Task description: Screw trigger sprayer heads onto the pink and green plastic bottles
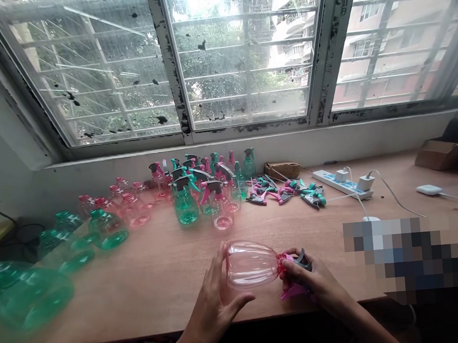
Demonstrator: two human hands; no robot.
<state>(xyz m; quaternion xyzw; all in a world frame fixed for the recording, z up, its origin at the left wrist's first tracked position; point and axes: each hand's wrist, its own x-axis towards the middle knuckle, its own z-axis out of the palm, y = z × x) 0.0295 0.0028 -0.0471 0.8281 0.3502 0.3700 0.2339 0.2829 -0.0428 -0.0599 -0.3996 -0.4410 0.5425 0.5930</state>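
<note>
A clear pink spray bottle (251, 263) lies on its side in front of me, above the near edge of the wooden table (161, 272). My left hand (215, 302) cups the bottle's body from the left, fingers and thumb wrapped round it. My right hand (315, 283) is closed on the pink and grey trigger head (298, 271) at the bottle's neck. The join between head and neck is partly hidden by my fingers.
Several bottles with trigger heads (199, 192) stand near the window sill. Headless pink bottles (128, 203) and green bottles (79, 241) lie at the left. Loose trigger heads (286, 191), a small basket (282, 169), a power strip (343, 182) with cables and a cardboard box (441, 153) sit right.
</note>
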